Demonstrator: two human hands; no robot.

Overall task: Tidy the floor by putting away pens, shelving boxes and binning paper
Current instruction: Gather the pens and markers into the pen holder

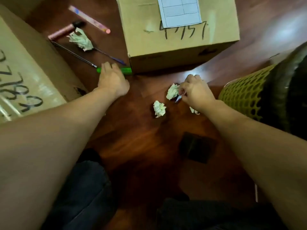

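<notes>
Green pen (127,70): lying on the dark wood floor (141,138), passing under the fingers of the left hand (113,79); one end showing to that hand's left, the other to its right, touching the near corner of the cardboard box (181,40).
Left hand: resting flat over the green pen, fingers straight and close together, not visibly curling round it.
Right hand (196,91): curling, thumb and fingers pinching a small bluish pen (178,98), only its tip showing at the fingertips.
Crumpled paper ball (172,91): lying just left of the right hand, touching or nearly touching its fingertips.
Second paper ball (159,108): lying on the floor nearer the person, left of the right wrist, apart from it.
Paper scrap (194,110): peeking out from under the right wrist.
Third paper wad (81,40): lying well beyond the left hand, to its left.
Two thin pens (73,53) (109,56): lying beyond the left hand, slanting away from it.
Pink marker (65,30) and pale patterned pen (89,19): lying farther beyond the left hand.
Second cardboard box (25,68): standing left of the left forearm.
Yellow mesh bin (244,95): standing just right of the right hand, lined in black.
</notes>
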